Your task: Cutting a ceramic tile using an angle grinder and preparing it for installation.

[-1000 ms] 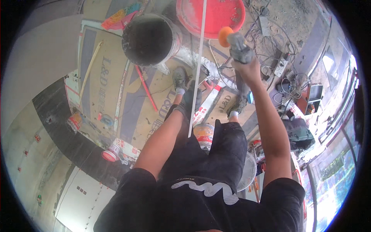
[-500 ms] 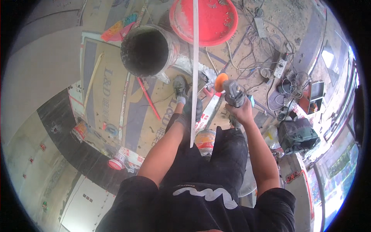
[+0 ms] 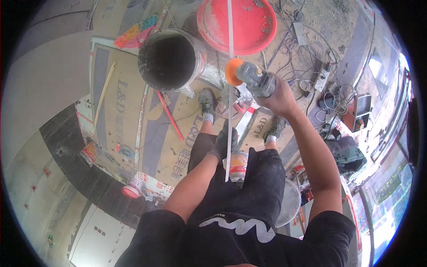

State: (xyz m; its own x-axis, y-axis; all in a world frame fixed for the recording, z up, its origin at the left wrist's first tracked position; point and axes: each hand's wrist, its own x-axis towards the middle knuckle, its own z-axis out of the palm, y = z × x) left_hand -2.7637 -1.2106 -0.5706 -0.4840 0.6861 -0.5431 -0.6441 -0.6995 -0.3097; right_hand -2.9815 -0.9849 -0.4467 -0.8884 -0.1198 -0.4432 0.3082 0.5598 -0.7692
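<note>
In my left hand [image 3: 223, 141], which wears a dark glove, is a long, narrow white strip [image 3: 230, 107], perhaps a panel seen edge-on. It stretches from between my knees up past the top of the picture. My fingers are closed around it near its lower part. My right hand [image 3: 279, 100] grips a grey angle grinder [image 3: 258, 80] by its body. The grinder's round orange disc [image 3: 233, 71] overlaps the strip's line; whether it touches the strip I cannot tell.
Beyond the strip lies a red round tub [image 3: 253, 26], with a dirty bucket [image 3: 147, 66] to its left. Tangled cables and a power strip [image 3: 322, 80] spread at right, near an open orange box [image 3: 356, 119]. A red bar [image 3: 170, 115] lies on the floor covering. A small bucket [image 3: 239, 164] stands between my legs.
The grinder has moved left and away from my body, bringing its orange disc to the strip's line. The strip has shifted slightly right and nearer to me, with my left hand.
</note>
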